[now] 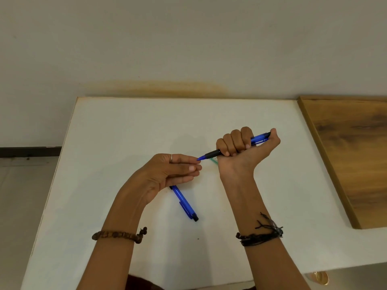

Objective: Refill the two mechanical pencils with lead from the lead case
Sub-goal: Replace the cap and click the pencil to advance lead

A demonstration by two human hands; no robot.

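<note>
Here, both hands are raised a little above the white worktop [125, 132]. Right hand [240, 149]: fisted round one blue mechanical pencil [232, 146], four fingers [232, 141] curled over the barrel, thumb laid at the cap end. Pencil lies nearly level, cap to the right, black grip section and blue tip poking out of the fist to the left.

Left hand [167, 174]: palm turned inward, fingers straight and close together, pointing right. Their tips meet the pencil's tip, touching or just short of it; I cannot tell whether a lead is pinched there, too fine to see. A ring sits on one finger.

Second blue pencil [185, 204]: flat on the worktop, below the left hand, slanting toward the person, black cap at the near end, its far end hidden under the left fingers. No hand touches it.

Lead case [214, 160]: only a green-and-white sliver shows on the worktop, just under the held pencil and against the heel of the right hand; most of it hidden.

Beaded bracelet [119, 235] on left wrist, dark cord bands [259, 234] on right. Wooden board [351, 153] lies at the worktop's right side, well apart.
</note>
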